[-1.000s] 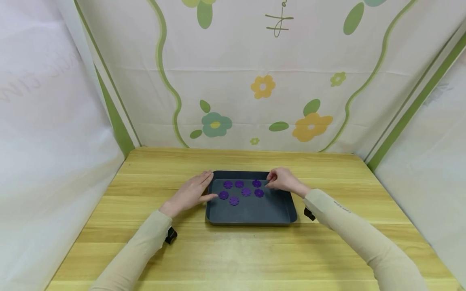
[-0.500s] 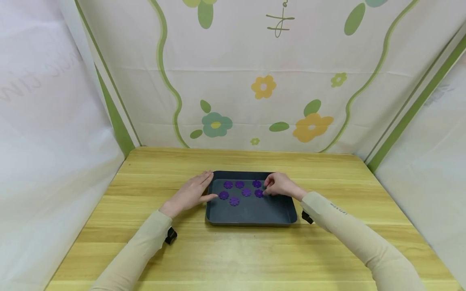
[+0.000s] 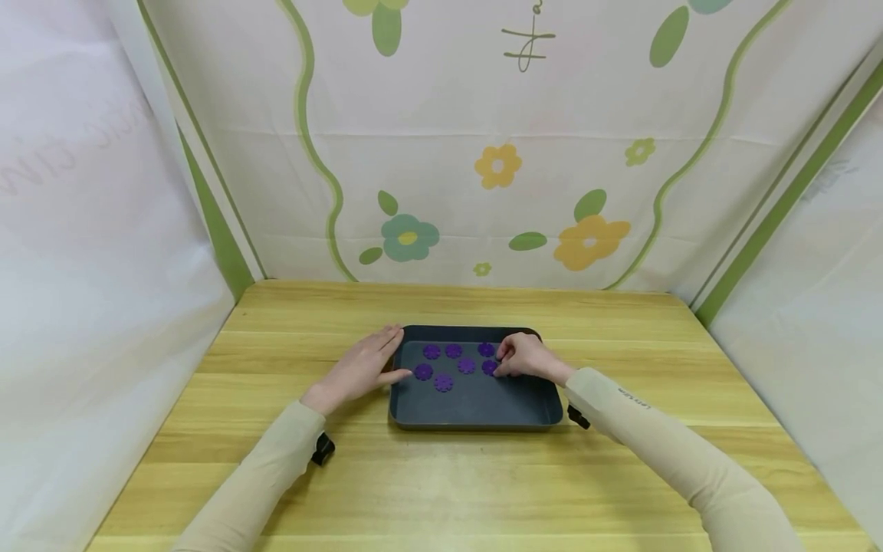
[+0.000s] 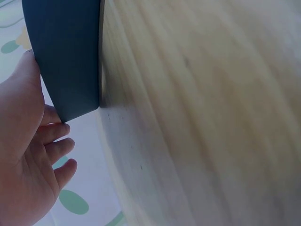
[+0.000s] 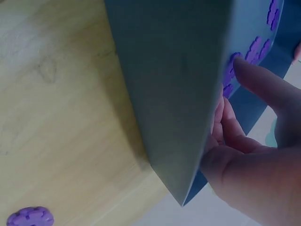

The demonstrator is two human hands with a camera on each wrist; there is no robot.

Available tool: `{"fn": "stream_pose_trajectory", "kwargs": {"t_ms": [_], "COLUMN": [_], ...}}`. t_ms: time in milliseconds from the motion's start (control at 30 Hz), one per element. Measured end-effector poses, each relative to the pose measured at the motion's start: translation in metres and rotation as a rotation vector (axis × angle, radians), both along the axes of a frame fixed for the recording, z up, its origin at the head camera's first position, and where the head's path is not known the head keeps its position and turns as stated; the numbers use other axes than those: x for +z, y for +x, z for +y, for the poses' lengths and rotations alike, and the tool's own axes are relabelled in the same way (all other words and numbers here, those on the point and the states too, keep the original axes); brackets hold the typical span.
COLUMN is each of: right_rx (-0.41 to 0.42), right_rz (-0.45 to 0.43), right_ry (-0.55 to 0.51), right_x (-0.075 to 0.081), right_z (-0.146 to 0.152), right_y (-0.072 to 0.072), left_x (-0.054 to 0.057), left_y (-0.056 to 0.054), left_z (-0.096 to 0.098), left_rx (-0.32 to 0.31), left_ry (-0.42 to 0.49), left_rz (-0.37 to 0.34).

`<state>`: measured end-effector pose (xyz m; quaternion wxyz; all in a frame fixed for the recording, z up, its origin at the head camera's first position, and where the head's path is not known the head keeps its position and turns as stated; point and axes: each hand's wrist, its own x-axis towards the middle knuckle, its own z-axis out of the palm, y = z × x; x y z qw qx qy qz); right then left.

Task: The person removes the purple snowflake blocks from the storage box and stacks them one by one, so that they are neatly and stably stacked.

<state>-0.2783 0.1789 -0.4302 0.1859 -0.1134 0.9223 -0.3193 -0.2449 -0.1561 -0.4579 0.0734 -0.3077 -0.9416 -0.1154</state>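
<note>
A shallow dark grey tray (image 3: 476, 402) holds several purple notched plastic discs (image 3: 444, 382), lying flat. My left hand (image 3: 361, 364) rests on the tray's left wall, fingers straight along the far left corner, thumb over the rim. In the left wrist view that hand (image 4: 28, 136) touches the tray corner (image 4: 66, 56). My right hand (image 3: 524, 357) is over the right part of the tray, nearest the rightmost disc (image 3: 489, 368). In the right wrist view its thumb (image 5: 254, 80) meets a disc's edge (image 5: 231, 66). The index finger stands apart from the thumb; other fingertips are partly hidden behind the tray wall.
The tray stands on a wooden table (image 3: 310, 491). A loose purple disc (image 5: 30, 217) lies on the table outside the tray in the right wrist view. Patterned cloth (image 3: 448, 199) rises behind the table, with white cloth at both sides.
My right hand has moved left and slightly nearer to me inside the tray, until its thumb reaches the rightmost disc. The left hand, tray and discs look unchanged.
</note>
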Motion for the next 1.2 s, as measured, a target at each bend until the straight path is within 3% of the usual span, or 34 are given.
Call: {"fn": "stream_pose_trajectory", "kwargs": {"t_ms": [433,767,1200], "right_rx": [-0.001,0.008,0.006], "right_rz": [0.084,0.09,0.09], "right_ry": [0.048,0.06,0.08], "right_x": [-0.011,-0.01,-0.008], "right_z": [-0.004,-0.005,-0.007], "right_y": [-0.002,-0.002,0.001], "left_x": [-0.002,-0.001,-0.003], "left_y": [0.0,-0.001,-0.002], "left_z": [-0.001,-0.001,-0.001], "left_rx": [-0.001,-0.013,-0.011], "left_ry": [0.01,0.005,-0.01], "left_rz": [0.002,0.038,0.03]}}
